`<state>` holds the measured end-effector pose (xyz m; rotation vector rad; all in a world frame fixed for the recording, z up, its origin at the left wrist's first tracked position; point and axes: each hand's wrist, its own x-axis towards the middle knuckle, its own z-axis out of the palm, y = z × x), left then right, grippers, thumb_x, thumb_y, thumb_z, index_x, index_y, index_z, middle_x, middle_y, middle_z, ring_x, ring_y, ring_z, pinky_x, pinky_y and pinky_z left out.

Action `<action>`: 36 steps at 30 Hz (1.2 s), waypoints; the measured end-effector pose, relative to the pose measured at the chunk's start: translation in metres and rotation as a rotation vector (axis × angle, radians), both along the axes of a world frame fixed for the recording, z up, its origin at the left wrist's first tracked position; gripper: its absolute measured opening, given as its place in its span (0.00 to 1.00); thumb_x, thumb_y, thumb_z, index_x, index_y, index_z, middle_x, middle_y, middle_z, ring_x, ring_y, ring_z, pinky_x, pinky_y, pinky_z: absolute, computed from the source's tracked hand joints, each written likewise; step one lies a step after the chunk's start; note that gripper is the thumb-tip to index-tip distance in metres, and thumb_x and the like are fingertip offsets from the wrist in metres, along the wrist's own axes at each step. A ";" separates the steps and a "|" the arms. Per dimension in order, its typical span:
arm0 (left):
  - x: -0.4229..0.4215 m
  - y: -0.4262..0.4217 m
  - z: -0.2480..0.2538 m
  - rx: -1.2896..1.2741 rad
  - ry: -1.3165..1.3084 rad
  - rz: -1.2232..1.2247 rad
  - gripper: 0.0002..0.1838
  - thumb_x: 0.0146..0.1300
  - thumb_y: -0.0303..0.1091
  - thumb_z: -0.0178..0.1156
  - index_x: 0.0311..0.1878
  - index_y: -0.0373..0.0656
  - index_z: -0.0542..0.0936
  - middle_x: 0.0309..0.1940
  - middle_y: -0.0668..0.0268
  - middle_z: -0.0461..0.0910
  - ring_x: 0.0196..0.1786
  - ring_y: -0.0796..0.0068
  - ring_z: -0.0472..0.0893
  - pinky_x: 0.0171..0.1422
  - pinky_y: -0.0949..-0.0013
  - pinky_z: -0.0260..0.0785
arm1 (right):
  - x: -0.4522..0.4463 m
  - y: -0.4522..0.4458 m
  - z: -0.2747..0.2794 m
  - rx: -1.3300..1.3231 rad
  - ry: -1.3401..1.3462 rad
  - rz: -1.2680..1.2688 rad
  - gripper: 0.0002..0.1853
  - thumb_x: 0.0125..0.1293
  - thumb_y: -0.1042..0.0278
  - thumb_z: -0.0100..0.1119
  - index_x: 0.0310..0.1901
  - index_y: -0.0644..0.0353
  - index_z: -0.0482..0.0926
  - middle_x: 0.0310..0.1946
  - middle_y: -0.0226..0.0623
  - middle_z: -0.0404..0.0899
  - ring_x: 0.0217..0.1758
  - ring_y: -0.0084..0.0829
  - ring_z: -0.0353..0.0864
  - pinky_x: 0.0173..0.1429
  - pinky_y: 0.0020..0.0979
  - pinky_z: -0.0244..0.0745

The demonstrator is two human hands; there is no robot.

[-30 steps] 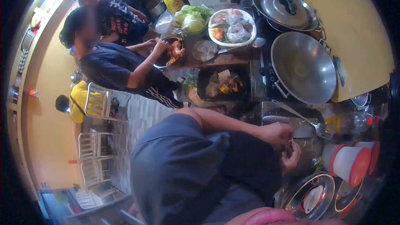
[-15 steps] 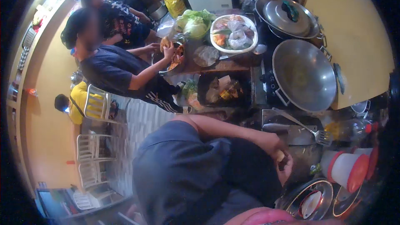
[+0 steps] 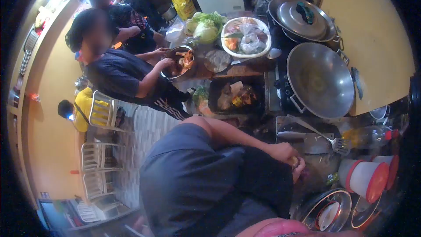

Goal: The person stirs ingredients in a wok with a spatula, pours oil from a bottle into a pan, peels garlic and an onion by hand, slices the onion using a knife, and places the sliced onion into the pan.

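Note:
My left hand [image 3: 283, 152] is closed at the end of the bare arm crossing my dark shirt, its fingers bent toward my other hand. My right hand [image 3: 299, 169] meets it, fingers curled and partly hidden behind the shirt. Between them shows a small pale piece [image 3: 294, 161], too small to name, and a reddish-purple patch sits by the right fingers. Just beyond lies a broad-bladed cleaver [image 3: 316, 144] on a dark board. A slotted metal turner [image 3: 338, 145] rests beside it. A large wok [image 3: 322, 79] with a little liquid stands farther off.
A bottle of yellow oil [image 3: 366, 137] and a red-lidded tub [image 3: 368, 180] stand at right. A lidded pan [image 3: 302, 17], a white basin of bagged food [image 3: 246, 37] and lettuce [image 3: 205, 30] are farther away. Another person [image 3: 118, 72] handles orange-red food in a metal bowl [image 3: 177, 63].
My hands have come closer together and turned, and the reddish-purple patch now shows. The other person's hands have lowered into the metal bowl after holding a piece of food above it.

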<state>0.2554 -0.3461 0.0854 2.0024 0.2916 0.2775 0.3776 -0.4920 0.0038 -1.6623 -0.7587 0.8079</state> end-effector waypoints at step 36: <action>0.021 -0.004 0.007 -0.521 0.226 0.239 0.10 0.58 0.36 0.59 0.36 0.40 0.76 0.27 0.67 0.76 0.34 0.80 0.73 0.39 0.67 0.67 | -0.019 0.020 0.014 0.055 -0.288 -0.240 0.16 0.65 0.65 0.48 0.49 0.66 0.71 0.42 0.44 0.73 0.48 0.36 0.72 0.56 0.35 0.66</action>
